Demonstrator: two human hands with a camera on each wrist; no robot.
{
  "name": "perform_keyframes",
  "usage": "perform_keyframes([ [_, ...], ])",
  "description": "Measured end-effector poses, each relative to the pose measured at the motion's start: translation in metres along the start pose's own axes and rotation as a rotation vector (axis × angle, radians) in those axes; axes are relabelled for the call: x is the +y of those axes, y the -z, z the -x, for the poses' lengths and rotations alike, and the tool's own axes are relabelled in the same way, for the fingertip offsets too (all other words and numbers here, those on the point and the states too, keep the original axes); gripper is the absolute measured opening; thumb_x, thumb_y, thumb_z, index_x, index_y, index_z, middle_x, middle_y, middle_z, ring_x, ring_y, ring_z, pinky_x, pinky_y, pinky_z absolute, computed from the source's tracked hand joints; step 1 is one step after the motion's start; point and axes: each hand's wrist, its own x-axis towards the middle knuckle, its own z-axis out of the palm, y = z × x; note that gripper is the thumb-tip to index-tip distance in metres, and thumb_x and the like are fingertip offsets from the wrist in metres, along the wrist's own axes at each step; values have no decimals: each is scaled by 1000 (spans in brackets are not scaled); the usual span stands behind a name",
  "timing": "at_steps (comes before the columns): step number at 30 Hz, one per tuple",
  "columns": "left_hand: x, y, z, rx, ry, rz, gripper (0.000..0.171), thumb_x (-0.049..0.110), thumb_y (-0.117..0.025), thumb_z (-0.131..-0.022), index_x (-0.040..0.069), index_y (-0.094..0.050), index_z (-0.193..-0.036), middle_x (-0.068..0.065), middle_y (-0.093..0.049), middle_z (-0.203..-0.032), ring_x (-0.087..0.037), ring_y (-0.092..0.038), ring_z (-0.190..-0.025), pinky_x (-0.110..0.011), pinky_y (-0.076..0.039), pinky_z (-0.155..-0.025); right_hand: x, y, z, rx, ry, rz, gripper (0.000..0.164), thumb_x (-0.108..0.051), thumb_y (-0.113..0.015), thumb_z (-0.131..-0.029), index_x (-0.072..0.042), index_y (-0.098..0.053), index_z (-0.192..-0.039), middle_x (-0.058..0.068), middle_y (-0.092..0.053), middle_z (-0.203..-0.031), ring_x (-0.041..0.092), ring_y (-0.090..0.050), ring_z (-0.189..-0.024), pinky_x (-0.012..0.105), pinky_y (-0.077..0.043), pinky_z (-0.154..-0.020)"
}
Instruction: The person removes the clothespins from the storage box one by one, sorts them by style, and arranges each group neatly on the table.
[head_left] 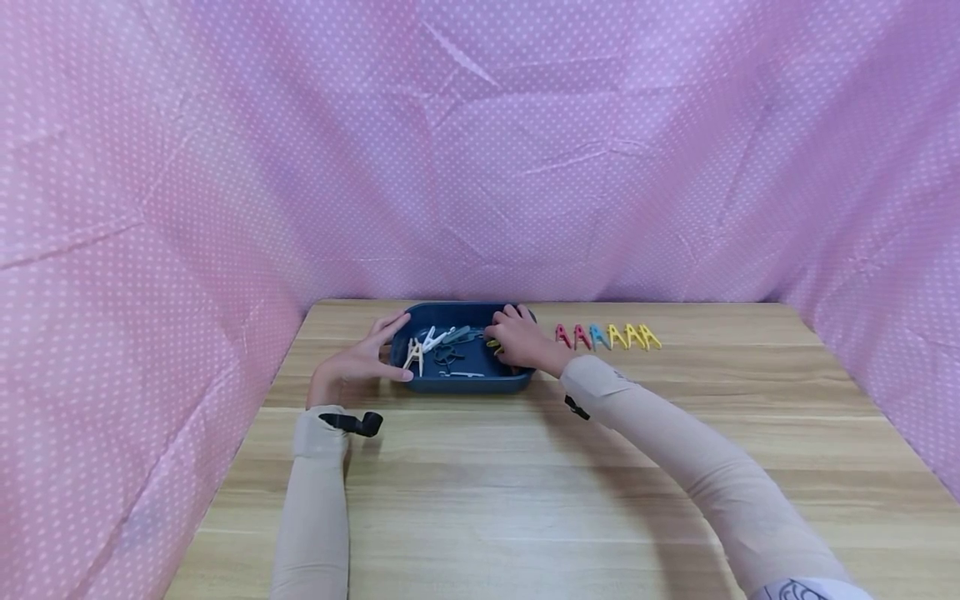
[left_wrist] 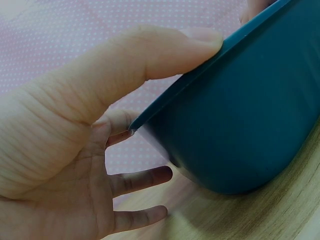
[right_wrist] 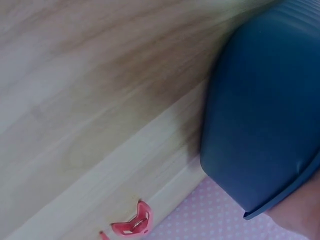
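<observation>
Evidently steadied for work inside it, a blue basin (head_left: 465, 387) is seen in the head view near the far edge of the wooden table (head_left: 465, 467), left of its middle. Its left end is spanned by the left hand (head_left: 363, 358), thumb set well apart from straight fingers, presumably so that sliding is prevented. Its right end is entered by the right hand (head_left: 517, 340), fingers bent down at a yellow clip (head_left: 492, 343); whether it is pinched or merely touched cannot be told. Pale clips (head_left: 431, 341) and grey-green clips (head_left: 456, 335) are scattered across the basin's floor. Along the table's far edge, right of the basin, two red clips (head_left: 562, 336), a blue clip (head_left: 598, 336) and three yellow clips (head_left: 633, 335) are lined up, all turned one way, apparently grouped by colour.

In the left wrist view, the thumb is laid on the rim and the other fingers are spread at the end wall; only light steadying seems intended.

In the right wrist view, the basin's outer wall is shown, a red clip lying apart from it near the table's edge; the right hand's fingers are hidden.
</observation>
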Motion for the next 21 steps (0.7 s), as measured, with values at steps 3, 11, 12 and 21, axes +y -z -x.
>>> perform_keyframes([
  [3,0,0,-1,-2,-3,5,106,29,-79,-76,27,-5,-152,4,7,-156,-37,-12,-141,-60,-21,-109,1,-1,-1,-19,-3,7,33,-23,-71,-83,-14,-68,-115,9,-59,-115,27,-43,-107,46,-33,-95],
  [11,-2,0,-1,-2,-15,-2,106,28,-79,-76,26,-5,-152,3,8,-156,-37,-12,-141,-59,-22,-109,-1,0,0,-17,14,-8,29,-23,-72,-82,-15,-69,-110,7,-59,-112,27,-43,-107,48,-31,-96],
  [12,-3,0,-1,-2,-15,-2,106,29,-79,-76,26,-5,-152,3,8,-156,-37,-12,-141,-59,-22,-110,-2,0,1,-14,20,-16,29,-23,-72,-82,-15,-70,-110,8,-59,-111,27,-43,-107,48,-31,-96],
  [21,-4,1,-1,1,-22,-14,106,29,-79,-76,25,-5,-152,3,8,-156,-37,-13,-141,-59,-21,-109,-11,7,4,77,93,-72,28,-26,-72,-83,-13,-68,-108,7,-59,-114,26,-44,-108,48,-31,-98],
])
